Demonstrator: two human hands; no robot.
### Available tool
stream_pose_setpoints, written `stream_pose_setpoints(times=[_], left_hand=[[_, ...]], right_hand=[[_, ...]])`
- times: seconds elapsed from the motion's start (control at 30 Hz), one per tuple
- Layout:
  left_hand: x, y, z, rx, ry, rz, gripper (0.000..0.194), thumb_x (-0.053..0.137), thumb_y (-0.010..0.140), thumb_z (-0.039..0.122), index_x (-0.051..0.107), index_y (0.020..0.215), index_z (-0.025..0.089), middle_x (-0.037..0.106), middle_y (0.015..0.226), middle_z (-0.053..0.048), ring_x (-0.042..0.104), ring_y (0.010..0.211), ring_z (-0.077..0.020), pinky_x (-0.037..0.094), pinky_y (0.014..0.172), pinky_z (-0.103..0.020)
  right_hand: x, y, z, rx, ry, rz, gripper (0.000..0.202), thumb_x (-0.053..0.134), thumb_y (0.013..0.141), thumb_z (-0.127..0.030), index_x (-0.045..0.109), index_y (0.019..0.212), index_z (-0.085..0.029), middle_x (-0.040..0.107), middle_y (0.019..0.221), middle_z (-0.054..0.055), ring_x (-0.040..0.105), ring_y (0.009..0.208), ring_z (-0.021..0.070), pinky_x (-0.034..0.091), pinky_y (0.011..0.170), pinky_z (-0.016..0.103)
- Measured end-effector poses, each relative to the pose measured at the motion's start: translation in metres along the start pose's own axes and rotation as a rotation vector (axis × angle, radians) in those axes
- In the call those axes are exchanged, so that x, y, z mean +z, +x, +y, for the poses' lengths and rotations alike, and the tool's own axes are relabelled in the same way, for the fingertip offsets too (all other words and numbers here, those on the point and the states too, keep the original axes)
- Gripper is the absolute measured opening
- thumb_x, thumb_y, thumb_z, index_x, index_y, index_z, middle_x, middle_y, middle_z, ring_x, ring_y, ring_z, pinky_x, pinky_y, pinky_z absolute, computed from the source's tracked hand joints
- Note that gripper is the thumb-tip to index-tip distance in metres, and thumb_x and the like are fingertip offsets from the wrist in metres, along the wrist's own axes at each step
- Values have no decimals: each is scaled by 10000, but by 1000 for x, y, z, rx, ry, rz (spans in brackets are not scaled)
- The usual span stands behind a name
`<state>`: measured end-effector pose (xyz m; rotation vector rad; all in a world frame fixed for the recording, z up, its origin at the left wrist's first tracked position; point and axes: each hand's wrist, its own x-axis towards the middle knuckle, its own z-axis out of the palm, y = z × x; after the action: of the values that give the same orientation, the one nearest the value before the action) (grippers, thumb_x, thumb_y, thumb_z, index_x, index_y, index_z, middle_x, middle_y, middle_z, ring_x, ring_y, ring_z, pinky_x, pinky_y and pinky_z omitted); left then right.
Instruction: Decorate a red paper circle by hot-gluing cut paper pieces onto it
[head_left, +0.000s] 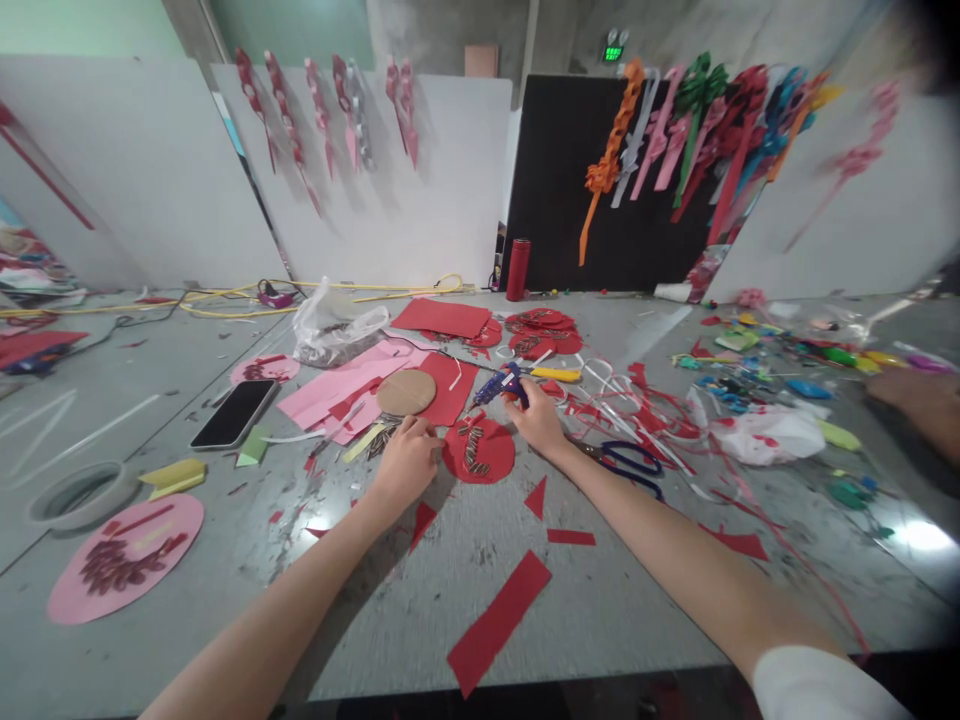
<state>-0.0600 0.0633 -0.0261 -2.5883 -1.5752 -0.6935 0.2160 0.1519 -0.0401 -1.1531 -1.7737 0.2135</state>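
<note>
My right hand (537,416) is wrapped round a blue glue gun (498,384), its nozzle pointing down and left. Below the nozzle a red paper disc (499,465) lies flat, with dark striped pieces (474,450) set on it in a curved line. At the disc's left edge rests my left hand (409,462), fingers bent together; whatever they pinch, if anything, is hidden. Just behind that hand are a small pile of similar striped pieces (381,440) and a round cardboard piece (406,391).
Blue-handled scissors (631,458) lie beside my right forearm. A phone (234,414), a tape roll (81,496) and a pink decorated oval (161,535) are on the left. Red scraps (500,622) lie in front. Another person's hand (919,405) shows at the right edge.
</note>
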Motion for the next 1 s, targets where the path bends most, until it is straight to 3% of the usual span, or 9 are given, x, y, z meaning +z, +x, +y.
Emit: stream_pose_setpoints(times=[0.23, 0.47, 0.7, 1.0], left_hand=[[4, 2, -4, 80, 4, -37, 371, 529, 768, -47, 762, 805, 240, 693, 974, -77, 576, 1028, -241, 530, 939, -382], [-3, 4, -2, 137, -60, -59, 364, 527, 707, -68, 735, 692, 231, 714, 954, -76, 597, 1023, -249, 529, 911, -377], [-6, 2, 2, 159, -125, -96, 442, 499, 686, -83, 785, 761, 245, 723, 991, -50, 589, 1029, -230, 521, 910, -359], [-11, 3, 2, 153, -43, -99, 461, 526, 739, -65, 826, 880, 255, 721, 1043, -64, 571, 1074, -252, 519, 954, -398]], right_hand=[[1, 0, 2, 12, -16, -7, 200, 596, 956, -413, 623, 1043, -235, 688, 959, 62, 604, 773, 232, 498, 783, 364], [-1, -1, 0, 10, 9, -12, 182, 592, 956, -399, 621, 1027, -234, 700, 987, 73, 638, 852, 252, 504, 815, 377], [0, 0, 1, 14, -9, -10, 183, 606, 947, -389, 626, 1039, -232, 691, 949, 63, 629, 813, 246, 503, 798, 374], [3, 0, 6, -89, -106, 4, 255, 677, 918, -411, 626, 1090, -230, 688, 1033, 96, 651, 952, 287, 536, 897, 427]])
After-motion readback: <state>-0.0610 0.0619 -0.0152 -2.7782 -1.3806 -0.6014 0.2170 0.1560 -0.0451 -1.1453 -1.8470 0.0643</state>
